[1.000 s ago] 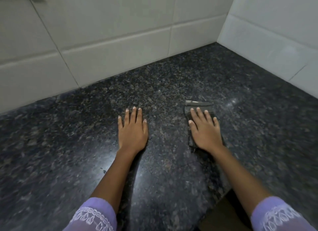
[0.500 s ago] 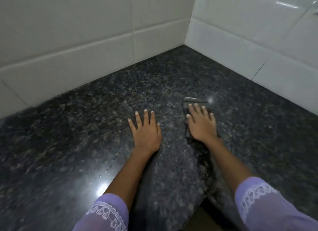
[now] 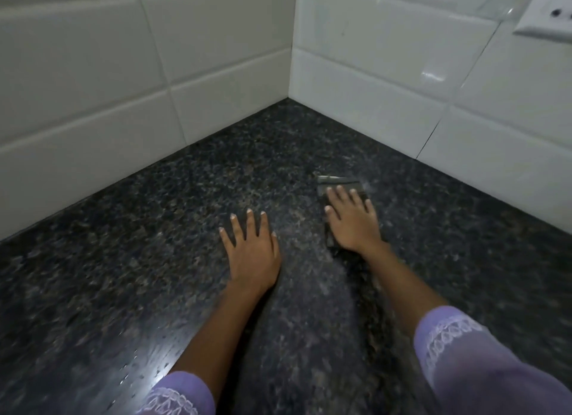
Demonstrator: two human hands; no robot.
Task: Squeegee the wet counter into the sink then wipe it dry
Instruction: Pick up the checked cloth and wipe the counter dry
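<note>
The counter (image 3: 154, 244) is dark speckled granite that runs into a tiled corner. My right hand (image 3: 353, 219) lies flat, palm down, on a folded dark grey cloth (image 3: 339, 182) and presses it against the stone. Only the cloth's far edge and left side show past my fingers. My left hand (image 3: 252, 253) rests flat on the bare counter to the left of the cloth, fingers spread, holding nothing. Small water drops glisten on the counter near my left forearm. No squeegee or sink is in view.
White wall tiles (image 3: 93, 105) close the counter at the back left and back right, meeting in a corner (image 3: 291, 99). A white electrical socket plate (image 3: 544, 15) sits on the right wall at the top. Both forearms wear lilac sleeves with white lace trim.
My view has swung right, bringing the wall corner and the socket into sight. My right hand stays pressed on the cloth. My left hand's fingers have spread apart on the counter.
</note>
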